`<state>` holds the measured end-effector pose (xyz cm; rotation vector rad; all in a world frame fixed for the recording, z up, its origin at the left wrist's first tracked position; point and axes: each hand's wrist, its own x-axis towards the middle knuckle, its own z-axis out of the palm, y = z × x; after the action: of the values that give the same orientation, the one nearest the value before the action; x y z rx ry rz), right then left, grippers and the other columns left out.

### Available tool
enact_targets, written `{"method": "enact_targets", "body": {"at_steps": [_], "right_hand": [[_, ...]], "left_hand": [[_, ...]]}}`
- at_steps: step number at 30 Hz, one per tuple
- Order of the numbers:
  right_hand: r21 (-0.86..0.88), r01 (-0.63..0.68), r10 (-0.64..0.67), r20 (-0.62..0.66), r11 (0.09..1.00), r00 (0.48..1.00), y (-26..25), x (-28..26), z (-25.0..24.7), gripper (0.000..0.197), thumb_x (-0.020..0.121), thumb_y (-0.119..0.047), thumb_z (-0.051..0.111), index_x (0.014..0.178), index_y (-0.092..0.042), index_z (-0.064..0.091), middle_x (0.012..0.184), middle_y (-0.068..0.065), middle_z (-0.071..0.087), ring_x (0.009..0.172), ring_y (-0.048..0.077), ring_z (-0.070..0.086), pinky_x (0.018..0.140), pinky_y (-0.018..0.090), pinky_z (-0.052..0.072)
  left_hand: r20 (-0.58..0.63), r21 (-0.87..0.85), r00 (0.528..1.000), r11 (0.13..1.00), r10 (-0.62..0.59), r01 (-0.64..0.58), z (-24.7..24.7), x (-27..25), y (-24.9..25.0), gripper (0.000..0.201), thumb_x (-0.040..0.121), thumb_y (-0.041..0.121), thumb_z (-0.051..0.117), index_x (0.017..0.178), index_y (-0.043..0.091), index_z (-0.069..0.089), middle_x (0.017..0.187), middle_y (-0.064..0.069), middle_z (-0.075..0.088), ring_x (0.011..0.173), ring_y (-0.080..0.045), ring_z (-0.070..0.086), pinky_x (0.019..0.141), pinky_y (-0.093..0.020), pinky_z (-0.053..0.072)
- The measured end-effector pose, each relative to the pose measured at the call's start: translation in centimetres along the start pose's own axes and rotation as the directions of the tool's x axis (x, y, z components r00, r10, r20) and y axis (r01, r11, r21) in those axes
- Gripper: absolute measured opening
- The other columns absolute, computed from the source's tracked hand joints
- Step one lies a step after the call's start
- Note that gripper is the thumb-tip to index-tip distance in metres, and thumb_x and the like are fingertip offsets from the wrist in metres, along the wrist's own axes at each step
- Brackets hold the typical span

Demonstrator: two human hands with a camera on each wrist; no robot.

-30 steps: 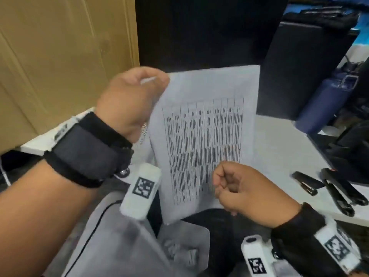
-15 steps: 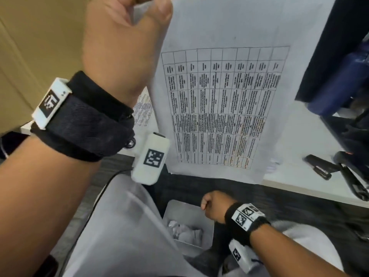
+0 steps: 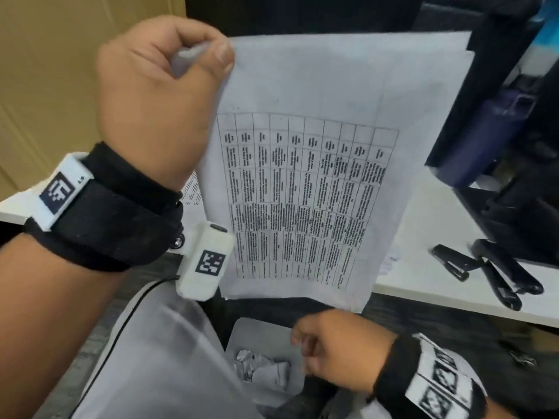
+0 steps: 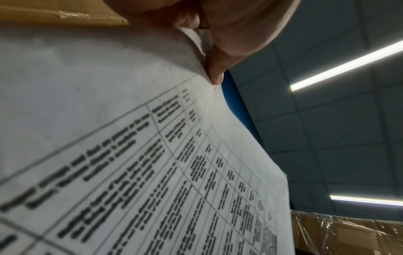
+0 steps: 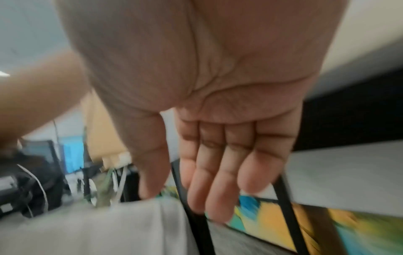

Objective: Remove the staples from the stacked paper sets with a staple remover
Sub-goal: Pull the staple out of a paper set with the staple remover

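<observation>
Paper set (image 3: 317, 176): printed table sheets, several layers, pinched at the top left corner between thumb and fingers (image 4: 214, 75) of my left hand (image 3: 157, 95); hangs upright in the air in front of me, above the near edge of the desk (image 3: 423, 237)
Right hand (image 3: 335, 349): low, below the sheet's bottom edge and over the bin; wrist view shows my fingers (image 5: 218, 181) extended and relaxed, holding nothing
Bin (image 3: 266, 334): grey, on the floor under the desk edge, crumpled paper scraps (image 3: 260, 367) inside
Black tools (image 3: 490, 267): a few lying together on the desk to the right, well apart from both hands; which is the staple remover I cannot tell
Blue bottle (image 3: 484, 128): at the back right, near a dark monitor
</observation>
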<state>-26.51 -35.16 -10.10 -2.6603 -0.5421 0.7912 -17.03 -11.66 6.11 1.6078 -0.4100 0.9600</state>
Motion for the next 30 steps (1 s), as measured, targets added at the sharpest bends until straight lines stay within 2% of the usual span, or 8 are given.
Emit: {"method": "enact_targets", "body": {"at_steps": [5, 9, 12, 15, 18, 23, 27, 30], "right_hand": [[0.27, 0.089, 0.012, -0.35, 0.959, 0.937, -3.3, -8.7, -8.5, 0.023, 0.077, -0.038, 0.081, 0.091, -0.031, 0.064, 0.081, -0.014, 0.069, 0.069, 0.003, 0.062, 0.068, 0.015, 0.049], [0.343, 0.214, 0.216, -0.862, 0.915, 0.459, -1.4, -9.1, -11.2, 0.063, 0.064, -0.051, 0.081, 0.117, -0.045, 0.046, 0.1, -0.019, 0.06, 0.094, -0.001, 0.057, 0.081, 0.018, 0.045], [0.458, 0.211, 0.276, -0.779, 0.863, 0.563, -0.8, -6.9, -10.4, 0.107, 0.056, -0.067, 0.075, 0.145, -0.047, 0.02, 0.138, -0.026, 0.044, 0.128, -0.006, 0.043, 0.109, 0.03, 0.038], [0.543, 0.337, 0.243, -0.736, 0.769, 0.632, -1.0, -5.3, -9.9, 0.089, 0.07, -0.05, 0.084, 0.143, -0.044, 0.033, 0.131, -0.024, 0.062, 0.121, -0.004, 0.058, 0.104, 0.031, 0.045], [0.504, 0.393, 0.284, -0.82, 0.769, 0.496, -1.1, -4.8, -10.9, 0.027, 0.09, -0.016, 0.073, 0.109, -0.034, 0.069, 0.099, -0.02, 0.077, 0.094, 0.002, 0.072, 0.084, 0.029, 0.055], [0.491, 0.529, 0.375, -0.871, 0.692, 0.319, -1.0, -5.1, -14.3, 0.009, 0.092, -0.011, 0.07, 0.09, -0.019, 0.073, 0.066, -0.021, 0.073, 0.06, -0.006, 0.067, 0.063, 0.012, 0.051], [0.496, 0.624, 0.441, -0.86, 0.604, 0.257, -0.3, -5.0, -17.2, 0.009, 0.094, -0.015, 0.067, 0.093, -0.017, 0.076, 0.087, -0.012, 0.079, 0.081, 0.004, 0.074, 0.081, 0.034, 0.057], [0.469, 0.664, 0.433, -0.87, 0.582, 0.235, -0.3, -4.3, -18.3, 0.012, 0.095, -0.016, 0.066, 0.093, -0.018, 0.077, 0.092, -0.009, 0.08, 0.089, 0.009, 0.075, 0.085, 0.035, 0.055]], "left_hand": [[0.004, -0.014, 0.988, 0.988, -0.154, 0.154, -0.4, -0.2, -1.0, 0.01, 0.089, 0.028, 0.072, 0.084, 0.034, 0.075, 0.086, 0.005, 0.074, 0.082, -0.015, 0.068, 0.081, -0.048, 0.062], [0.006, -0.157, 0.956, 0.944, -0.293, 0.29, -0.6, -0.2, -0.4, 0.012, 0.089, 0.023, 0.075, 0.081, 0.031, 0.078, 0.088, -0.001, 0.076, 0.083, -0.025, 0.068, 0.084, -0.059, 0.059], [0.054, -0.274, 0.932, 0.892, -0.359, 0.36, -0.5, -0.8, 0.9, 0.021, 0.092, 0.014, 0.073, 0.078, 0.028, 0.078, 0.08, 0.0, 0.075, 0.076, -0.024, 0.066, 0.079, -0.048, 0.057], [0.116, -0.352, 0.923, 0.854, -0.366, 0.383, -0.3, -0.2, 2.1, 0.024, 0.092, 0.012, 0.068, 0.075, 0.025, 0.078, 0.076, 0.0, 0.075, 0.069, -0.02, 0.068, 0.07, -0.036, 0.059], [0.229, -0.353, 0.852, 0.776, -0.471, 0.523, 0.3, 2.2, 2.4, 0.018, 0.096, 0.015, 0.066, 0.086, 0.025, 0.076, 0.077, -0.003, 0.076, 0.06, -0.016, 0.071, 0.056, -0.031, 0.061], [0.477, -0.226, 0.741, 0.749, -0.473, 0.623, 1.4, 6.1, 2.6, 0.061, 0.088, 0.002, 0.065, 0.143, 0.022, 0.051, 0.119, -0.015, 0.076, 0.099, -0.032, 0.073, 0.091, -0.05, 0.054], [0.569, -0.007, 0.645, 0.781, -0.511, 0.625, 3.5, 4.1, 1.9, 0.035, 0.102, -0.004, 0.047, 0.126, 0.013, 0.065, 0.113, -0.007, 0.08, 0.108, -0.03, 0.075, 0.087, -0.044, 0.059], [0.467, -0.027, 0.72, 0.806, -0.513, 0.591, 4.9, 2.6, 0.9, 0.031, 0.106, 0.012, 0.045, 0.106, 0.021, 0.075, 0.106, -0.007, 0.081, 0.105, -0.034, 0.075, 0.094, -0.057, 0.059]]}}
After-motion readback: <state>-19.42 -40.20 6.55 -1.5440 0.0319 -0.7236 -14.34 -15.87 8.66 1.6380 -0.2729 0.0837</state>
